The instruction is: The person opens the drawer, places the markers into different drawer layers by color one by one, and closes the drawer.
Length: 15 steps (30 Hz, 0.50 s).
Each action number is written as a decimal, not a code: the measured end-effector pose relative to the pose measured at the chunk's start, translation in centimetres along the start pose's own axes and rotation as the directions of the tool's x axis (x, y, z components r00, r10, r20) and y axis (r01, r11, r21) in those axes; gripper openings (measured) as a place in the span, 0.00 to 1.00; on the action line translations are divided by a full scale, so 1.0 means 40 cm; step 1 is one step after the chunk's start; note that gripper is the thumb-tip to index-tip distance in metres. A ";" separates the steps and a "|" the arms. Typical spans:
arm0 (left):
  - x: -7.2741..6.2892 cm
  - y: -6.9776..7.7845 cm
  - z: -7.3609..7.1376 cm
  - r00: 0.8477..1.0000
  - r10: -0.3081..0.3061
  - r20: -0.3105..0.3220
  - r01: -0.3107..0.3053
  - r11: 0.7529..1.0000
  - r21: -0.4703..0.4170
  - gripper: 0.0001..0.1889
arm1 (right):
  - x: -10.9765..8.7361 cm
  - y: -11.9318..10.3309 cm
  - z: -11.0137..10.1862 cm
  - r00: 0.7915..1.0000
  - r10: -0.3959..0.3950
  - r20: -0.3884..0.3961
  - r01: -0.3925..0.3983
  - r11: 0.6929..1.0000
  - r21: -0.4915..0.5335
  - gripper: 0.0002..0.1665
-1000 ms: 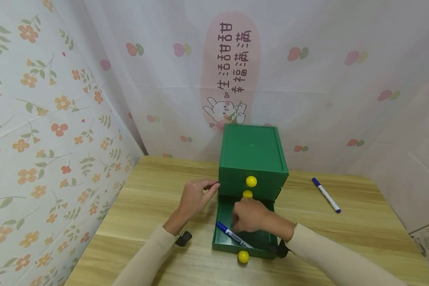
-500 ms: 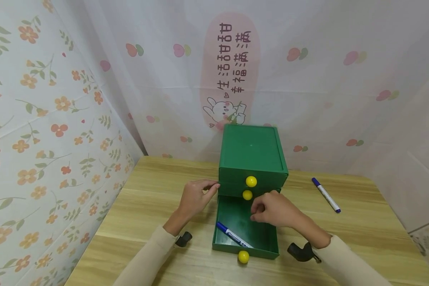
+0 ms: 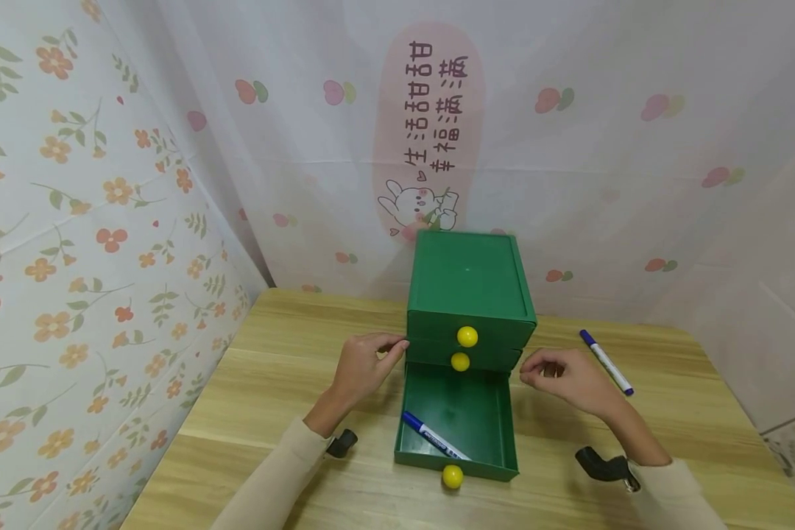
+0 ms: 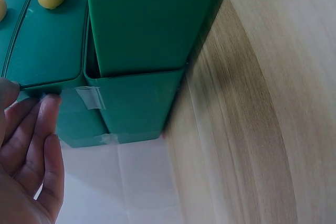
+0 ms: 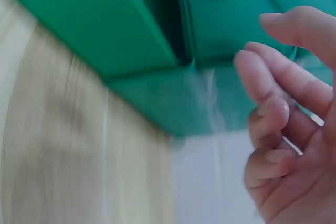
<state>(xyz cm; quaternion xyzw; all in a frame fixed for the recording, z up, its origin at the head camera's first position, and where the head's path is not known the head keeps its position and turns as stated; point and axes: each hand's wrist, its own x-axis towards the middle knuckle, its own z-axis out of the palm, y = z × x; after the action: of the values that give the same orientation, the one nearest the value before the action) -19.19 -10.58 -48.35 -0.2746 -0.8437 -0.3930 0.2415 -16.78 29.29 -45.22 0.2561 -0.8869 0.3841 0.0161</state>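
A green drawer cabinet (image 3: 470, 276) stands at the back of the table with yellow ball knobs. Its bottom drawer (image 3: 480, 419) is pulled out, and a blue-capped whiteboard marker (image 3: 435, 436) lies in it, slanted towards the front wall. The upper drawers are closed. My left hand (image 3: 363, 368) rests its fingertips against the cabinet's left side near the front edge; in the left wrist view the fingers (image 4: 44, 124) are nearly straight. My right hand (image 3: 570, 379) hovers just right of the cabinet, fingers loosely bent, holding nothing, as the right wrist view also shows.
A second blue-capped marker (image 3: 606, 362) lies on the wooden table (image 3: 285, 331) right of the cabinet, behind my right hand. A printed curtain (image 3: 318, 184) hangs behind the cabinet, and a floral one (image 3: 73, 294) hangs along the left.
My right hand has moved right, from over the pulled-out drawer to beside the cabinet. The left hand, the drawer and both markers have stayed in place.
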 end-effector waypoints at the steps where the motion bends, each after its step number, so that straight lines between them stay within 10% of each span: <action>1: 0.000 0.000 0.000 1.000 -0.001 0.000 0.001 1.000 -0.001 0.08 | -0.004 0.013 -0.005 0.999 0.014 -0.035 -0.015 1.000 -0.007 0.07; 15: -0.001 -0.001 0.003 1.000 -0.011 -0.001 0.011 1.000 -0.008 0.08 | -0.031 0.191 -0.078 0.898 0.249 -0.363 -0.320 0.935 -0.152 0.18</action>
<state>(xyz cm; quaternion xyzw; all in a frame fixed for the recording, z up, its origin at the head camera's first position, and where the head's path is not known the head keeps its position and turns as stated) -19.23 -10.52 -48.45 -0.2708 -0.8434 -0.3980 0.2387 -19.81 36.39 -48.44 0.0502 -0.9341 0.3256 0.1379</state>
